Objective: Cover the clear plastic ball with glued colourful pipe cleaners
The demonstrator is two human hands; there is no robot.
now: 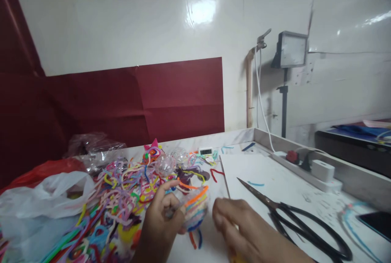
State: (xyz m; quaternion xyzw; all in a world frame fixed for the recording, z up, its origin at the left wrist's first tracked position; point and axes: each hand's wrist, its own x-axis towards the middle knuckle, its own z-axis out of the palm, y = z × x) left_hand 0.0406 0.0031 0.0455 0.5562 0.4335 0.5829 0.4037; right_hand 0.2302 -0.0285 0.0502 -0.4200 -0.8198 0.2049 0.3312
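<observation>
My left hand [166, 216] is closed round a clear rounded piece with stripes of orange, yellow, pink and blue pipe cleaner [197, 210] across it. An orange strand sticks out past my fingertips at its top. Just to the right, a small gap away, my right hand [241, 224] has its fingers curled together, and what they hold, if anything, is hidden. A bit of yellow shows below that hand. Black-handled scissors [276, 206] lie partly on a white board [244, 169], right of my right hand.
A tangled heap of pipe cleaners [119, 197] covers the table's left side, beside plastic bags [45, 197]. Clear balls [166, 165] and a small digital display [205, 151] stand at the back. Along the right edge run a power strip [326, 183] and a dark phone [377, 224].
</observation>
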